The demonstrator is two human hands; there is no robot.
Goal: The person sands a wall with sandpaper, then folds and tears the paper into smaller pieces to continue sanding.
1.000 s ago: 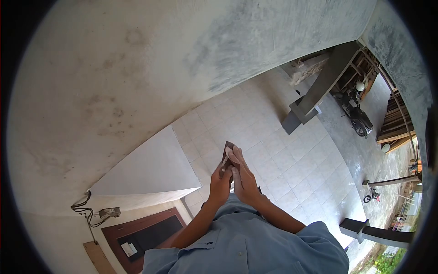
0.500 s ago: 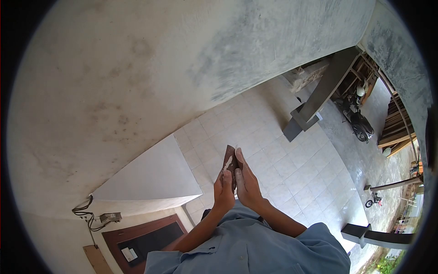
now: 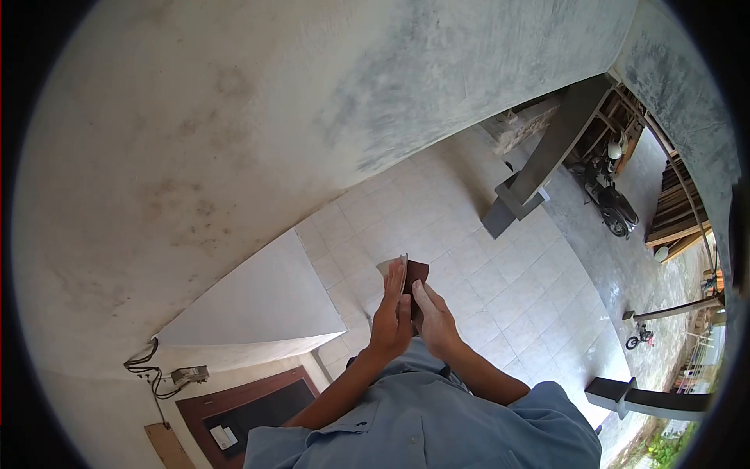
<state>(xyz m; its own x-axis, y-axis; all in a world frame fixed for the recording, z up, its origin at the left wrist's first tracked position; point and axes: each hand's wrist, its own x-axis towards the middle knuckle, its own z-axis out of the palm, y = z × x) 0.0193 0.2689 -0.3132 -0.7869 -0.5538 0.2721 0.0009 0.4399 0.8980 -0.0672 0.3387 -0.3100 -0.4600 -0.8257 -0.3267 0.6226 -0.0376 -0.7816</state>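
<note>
A folded sheet of reddish-brown sandpaper point(image 3: 419, 272) is held upright in front of my body, between my two hands. A pale grey face of it shows at the left, behind my fingertips. My left hand point(image 3: 391, 319) presses against the sheet with its fingers stretched upward and its thumb on the near side. My right hand point(image 3: 437, 319) grips the right part, its thumb lying on the brown face. Pale dust covers the right thumb and fingers. The lower part of the sheet is hidden by my hands.
A stained plaster wall point(image 3: 211, 156) rises ahead and to the left, with a white ledge point(image 3: 258, 301) below it. Loose cables point(image 3: 144, 359) hang by a dark-framed door or window point(image 3: 242, 418). Pale floor tiles point(image 3: 476, 273) surround a dark pillar point(image 3: 512, 205). A motorcycle point(image 3: 612, 205) stands farther right.
The sandpaper has turned and fanned apart between my hands: its brown face now shows at the right and a pale face at the left. My right thumb has moved up onto it.
</note>
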